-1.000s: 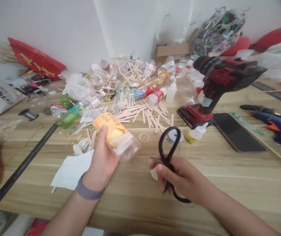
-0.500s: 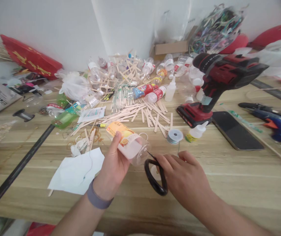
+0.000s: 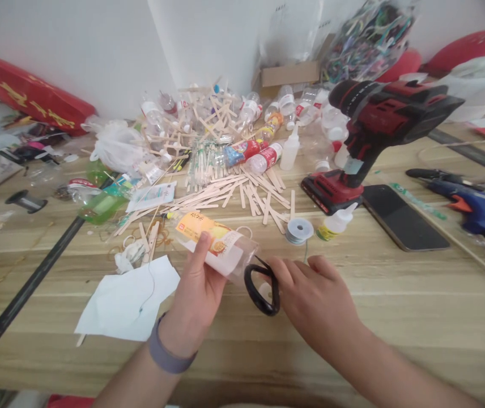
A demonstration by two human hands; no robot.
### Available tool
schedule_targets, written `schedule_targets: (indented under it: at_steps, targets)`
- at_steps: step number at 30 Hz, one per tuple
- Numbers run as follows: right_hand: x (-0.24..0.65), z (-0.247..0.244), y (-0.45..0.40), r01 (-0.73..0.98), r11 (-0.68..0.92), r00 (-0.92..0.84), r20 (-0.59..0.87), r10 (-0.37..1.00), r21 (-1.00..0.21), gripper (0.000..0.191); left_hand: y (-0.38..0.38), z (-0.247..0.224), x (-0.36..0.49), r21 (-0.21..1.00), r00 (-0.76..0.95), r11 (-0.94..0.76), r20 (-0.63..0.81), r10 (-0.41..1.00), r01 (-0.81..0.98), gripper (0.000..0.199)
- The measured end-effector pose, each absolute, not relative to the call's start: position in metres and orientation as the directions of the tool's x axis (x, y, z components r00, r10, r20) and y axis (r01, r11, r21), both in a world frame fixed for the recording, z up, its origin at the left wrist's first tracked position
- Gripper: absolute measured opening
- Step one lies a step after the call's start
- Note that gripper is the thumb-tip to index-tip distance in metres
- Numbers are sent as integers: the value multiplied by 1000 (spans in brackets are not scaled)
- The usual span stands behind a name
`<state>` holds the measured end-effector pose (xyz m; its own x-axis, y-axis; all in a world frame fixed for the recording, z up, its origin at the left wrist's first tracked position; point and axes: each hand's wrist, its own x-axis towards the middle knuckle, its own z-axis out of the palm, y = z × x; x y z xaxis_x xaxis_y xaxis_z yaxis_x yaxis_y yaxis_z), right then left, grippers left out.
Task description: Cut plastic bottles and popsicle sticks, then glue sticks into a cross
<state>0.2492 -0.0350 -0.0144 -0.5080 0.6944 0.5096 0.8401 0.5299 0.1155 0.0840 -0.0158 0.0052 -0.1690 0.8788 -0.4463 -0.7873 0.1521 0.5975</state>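
A clear plastic bottle (image 3: 208,241) with an orange and yellow label lies tilted in my left hand (image 3: 200,289), thumb on the label and fingers underneath. My right hand (image 3: 314,294) is closed around black-handled scissors (image 3: 273,294), one handle loop hanging below the fingers. The scissors' dark tip is at the bottle's right end; whether it has pierced the plastic I cannot tell. Just beyond my right hand sits a spool of thin grey-blue wire (image 3: 299,230). A sheet of white paper (image 3: 127,300) lies left of my left wrist.
A red cordless drill (image 3: 370,130) stands at right, near a phone (image 3: 404,217) and a blue glue gun (image 3: 467,198). Wooden sticks (image 3: 225,190) and several plastic bottles (image 3: 266,157) are heaped behind. A black bar (image 3: 34,289) crosses the left side. Part of another person shows at the left edge.
The view has shifted slightly. My right hand and the scissors have come a little closer to the bottle's end. The left hand keeps its grip on the bottle.
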Motion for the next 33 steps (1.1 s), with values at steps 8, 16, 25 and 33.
schedule_targets:
  at_steps: [8,16,25,33]
  targets:
    - [254,-16,-32,814,575,-536,483,692,81,30,-19,5,88,566,-124,203,-486,865,-799,28]
    - [253,-17,-26,762,444,-345,284,894,-471,28,-23,2,90,569,-132,179,-462,877,-803,34]
    - [253,-1,-28,232,-220,-495,-310,812,-947,69,-25,0,90,620,-117,113,-318,941,-776,33]
    - [255,4,-37,-116,-547,-668,-343,661,-829,56,-26,4,81,731,-26,93,-150,988,-676,54]
